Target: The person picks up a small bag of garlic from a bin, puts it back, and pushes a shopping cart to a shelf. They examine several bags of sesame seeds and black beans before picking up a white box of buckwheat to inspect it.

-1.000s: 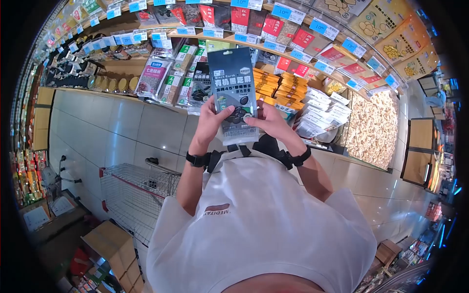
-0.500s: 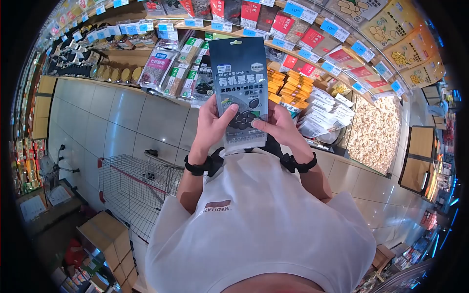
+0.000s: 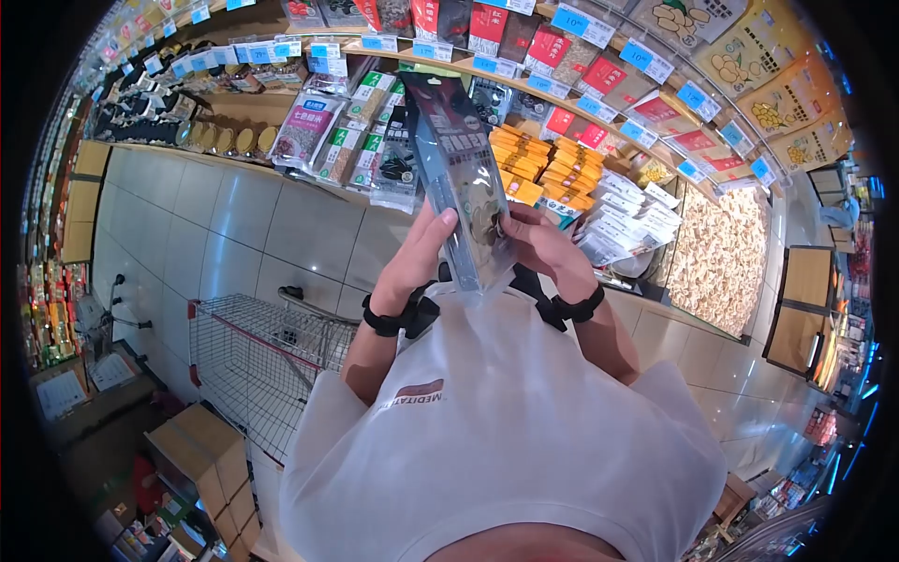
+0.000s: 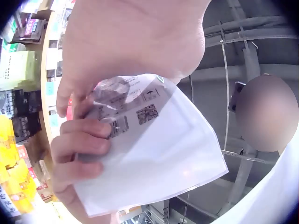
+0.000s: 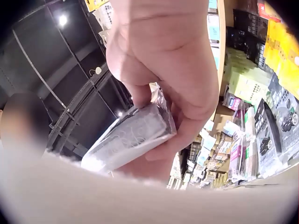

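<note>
Between both hands, in front of the chest, is a tall plastic packet of black sesame (image 3: pixel 461 159), dark at the top and glossy lower down. It is tilted, with a side fold facing up in the head view. My left hand (image 3: pixel 412 264) grips its left edge, thumb on the near face. Fingers curl against the packet's white back (image 4: pixel 159 158), which bears a printed code. My right hand (image 3: pixel 554 245) pinches the lower right edge between thumb and fingers. Dark packets (image 3: pixel 397 164) lie on the shelf just beyond.
Shelves with blue price tags (image 3: pixel 573 21) curve across the front. Orange packets (image 3: pixel 573 173), white packets (image 3: pixel 629 220) and a bin of pale dried goods (image 3: pixel 716 258) are at the right. A wire shopping cart (image 3: pixel 257 351) stands at the left, near cardboard boxes (image 3: pixel 197 445).
The packet's printed front faced up before; it has since been turned and tilted so that its side fold shows. Both hands keep hold of it.
</note>
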`<state>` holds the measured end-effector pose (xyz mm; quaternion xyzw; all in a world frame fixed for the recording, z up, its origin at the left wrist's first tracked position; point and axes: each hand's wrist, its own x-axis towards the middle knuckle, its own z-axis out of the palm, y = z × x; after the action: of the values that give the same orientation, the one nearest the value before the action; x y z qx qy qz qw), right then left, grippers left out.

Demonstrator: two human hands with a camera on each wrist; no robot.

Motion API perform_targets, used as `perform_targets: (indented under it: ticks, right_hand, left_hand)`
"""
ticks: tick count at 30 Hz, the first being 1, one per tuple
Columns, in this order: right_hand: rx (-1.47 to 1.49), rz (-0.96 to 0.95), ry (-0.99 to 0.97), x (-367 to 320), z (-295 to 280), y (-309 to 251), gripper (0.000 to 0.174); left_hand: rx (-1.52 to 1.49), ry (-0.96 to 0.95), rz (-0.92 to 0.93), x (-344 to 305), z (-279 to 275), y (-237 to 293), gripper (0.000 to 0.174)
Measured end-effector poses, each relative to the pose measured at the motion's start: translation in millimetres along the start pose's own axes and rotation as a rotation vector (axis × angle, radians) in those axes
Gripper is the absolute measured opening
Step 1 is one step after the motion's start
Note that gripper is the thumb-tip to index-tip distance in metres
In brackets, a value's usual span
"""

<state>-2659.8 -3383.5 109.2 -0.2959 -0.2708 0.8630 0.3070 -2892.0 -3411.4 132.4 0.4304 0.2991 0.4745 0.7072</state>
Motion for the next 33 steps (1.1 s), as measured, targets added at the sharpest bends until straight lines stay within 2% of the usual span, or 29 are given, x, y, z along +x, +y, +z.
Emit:
perform_targets:
  ticks: [2, 4, 7, 14, 17, 19, 20, 22, 23, 24, 26, 27, 28, 30, 32, 33]
  right_hand:
    - [0.05, 0.048, 0.025, 2, 6, 0, 0.047]
    - [0.048, 0.05, 0.05, 4, 12, 2, 0.043]
    - [0.02, 0.023, 0.037, 6, 16, 4, 0.044]
    - [0.054, 0.051, -0.023, 6, 21, 3, 0.048]
    - [0.07, 0.048, -0.053, 8, 11, 11, 0.049]
    - [0.064, 0.042, -0.068, 9, 7, 11, 0.048]
    - [-0.021, 0.009, -0.063, 10, 6, 10, 0.047]
    - [-0.106, -0.024, -0.056, 14, 4, 8, 0.046]
    - [-0.213, -0.047, 0.016, 22, 5, 8, 0.045]
    - [-0.319, -0.069, 0.089, 28, 6, 10, 0.044]
    - [-0.327, -0.094, 0.106, 38, 10, 14, 0.043]
    - [-0.401, -0.057, 0.143, 45, 4, 20, 0.042]
    - [-0.473, -0.013, 0.18, 48, -2, 28, 0.041]
    - [-0.586, -0.013, 0.188, 58, -17, 39, 0.042]
    - [-0.519, 0.26, 0.152, 69, -36, 49, 0.055]
    - [-0.456, 0.346, 0.087, 70, -34, 46, 0.064]
  left_hand:
    - [-0.018, -0.005, -0.019, 2, 6, 8, 0.067]
    - [0.126, 0.077, 0.052, 3, 18, 18, 0.071]
    - [0.238, 0.061, 0.135, 5, 16, 12, 0.074]
    - [0.309, 0.06, 0.106, 1, 15, 13, 0.075]
    - [0.286, 0.066, 0.081, -1, 17, 15, 0.071]
    - [0.161, 0.135, -0.001, -2, 16, 15, 0.059]
    - [0.16, 0.135, 0.0, 0, 9, 13, 0.059]
    - [-0.118, 0.132, -0.116, 8, -6, 13, 0.053]
    - [-0.216, 0.171, -0.105, 9, -8, 13, 0.052]
    - [-0.218, 0.17, -0.11, 12, -14, 7, 0.052]
    - [-0.039, 0.261, -0.112, 19, -33, -20, 0.045]
    - [0.083, 0.345, -0.165, 21, -35, -32, 0.044]
    - [0.083, 0.339, -0.171, 21, -44, -47, 0.044]
    - [-0.081, 0.307, -0.301, 28, -77, -73, 0.047]
    - [-0.07, 0.355, -0.322, 37, -100, -95, 0.044]
    - [0.053, 0.431, -0.33, 43, -110, -100, 0.043]
